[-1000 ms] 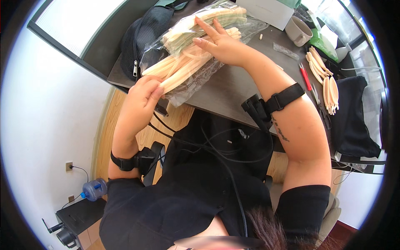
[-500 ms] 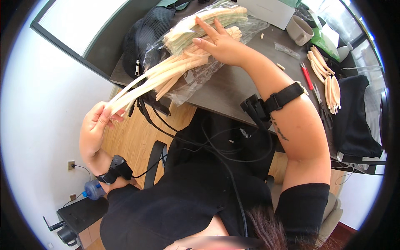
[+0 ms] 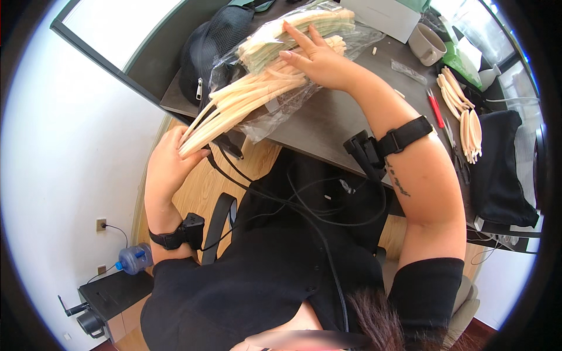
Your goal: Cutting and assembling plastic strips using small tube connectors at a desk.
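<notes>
A bundle of long, soft cream strips, like chenille stems [image 3: 240, 108], runs out of a clear plastic bag [image 3: 266, 126] over the desk's left edge. My left hand [image 3: 167, 167] is closed around their free ends, thumb on the near side; part of its fingers is hidden. On top of the bag lies my right hand [image 3: 325, 64], its fingers spread, pressing near the packed end of the stems. A second bundle [image 3: 293, 32] sits beyond it, with a pale green band showing through the plastic.
A black mesh bag [image 3: 213, 50] stands behind the bundle. Toward the right lie red-handled tweezers [image 3: 435, 108], scissors [image 3: 456, 149], folded cream loops [image 3: 470, 134], a beige mug [image 3: 426, 44] and black cloth [image 3: 497, 169]. Cables [image 3: 281, 202] hang below the desk edge.
My left hand has moved right and closer to the bag along with the stem ends, and the stems now reach out less far. My right hand stays on the bag.
</notes>
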Available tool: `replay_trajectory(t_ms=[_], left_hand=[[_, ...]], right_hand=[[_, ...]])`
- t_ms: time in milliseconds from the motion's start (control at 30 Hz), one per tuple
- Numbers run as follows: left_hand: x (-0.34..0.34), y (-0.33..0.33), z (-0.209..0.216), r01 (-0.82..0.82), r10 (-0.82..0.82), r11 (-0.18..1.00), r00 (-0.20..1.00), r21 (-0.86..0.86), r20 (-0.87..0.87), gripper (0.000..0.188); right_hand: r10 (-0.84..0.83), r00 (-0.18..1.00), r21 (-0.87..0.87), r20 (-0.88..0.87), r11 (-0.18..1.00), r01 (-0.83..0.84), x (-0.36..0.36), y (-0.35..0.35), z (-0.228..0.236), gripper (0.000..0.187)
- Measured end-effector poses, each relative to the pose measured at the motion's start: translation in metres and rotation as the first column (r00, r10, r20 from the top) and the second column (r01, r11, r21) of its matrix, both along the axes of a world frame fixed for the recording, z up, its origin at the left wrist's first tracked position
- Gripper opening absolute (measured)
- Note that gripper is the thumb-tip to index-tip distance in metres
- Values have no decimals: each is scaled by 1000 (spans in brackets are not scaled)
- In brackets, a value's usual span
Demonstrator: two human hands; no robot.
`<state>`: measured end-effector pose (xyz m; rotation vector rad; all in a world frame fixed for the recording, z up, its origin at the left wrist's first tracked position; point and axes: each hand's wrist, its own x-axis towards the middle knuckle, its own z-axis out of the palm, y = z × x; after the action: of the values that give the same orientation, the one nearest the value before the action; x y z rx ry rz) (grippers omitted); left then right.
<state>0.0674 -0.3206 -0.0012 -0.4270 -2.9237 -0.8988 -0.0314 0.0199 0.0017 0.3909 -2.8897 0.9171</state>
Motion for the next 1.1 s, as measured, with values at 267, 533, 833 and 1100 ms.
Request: replay_trajectory(t_ms=[267,533,833,1100], left_hand=[[5,-4,22,-186,182,928,982,-322,-43,13],[-8,-5,21,-128,51,960,954,-248,-296,13],[29,-95,80,-451,492,863,854,227,-172,22],[-38,40,87,29,1,849,998,527,-56,24]], right_hand=[[10,1000,-12,-14,1000,-10,0,2,-1,72],[7,1000,4,-26,1000,-7,-3,0,-2,68],[26,999,-68,-43,997,-28,-3,0,-4,69],[-57,997,94,-47,994,61,29,11,20,75]])
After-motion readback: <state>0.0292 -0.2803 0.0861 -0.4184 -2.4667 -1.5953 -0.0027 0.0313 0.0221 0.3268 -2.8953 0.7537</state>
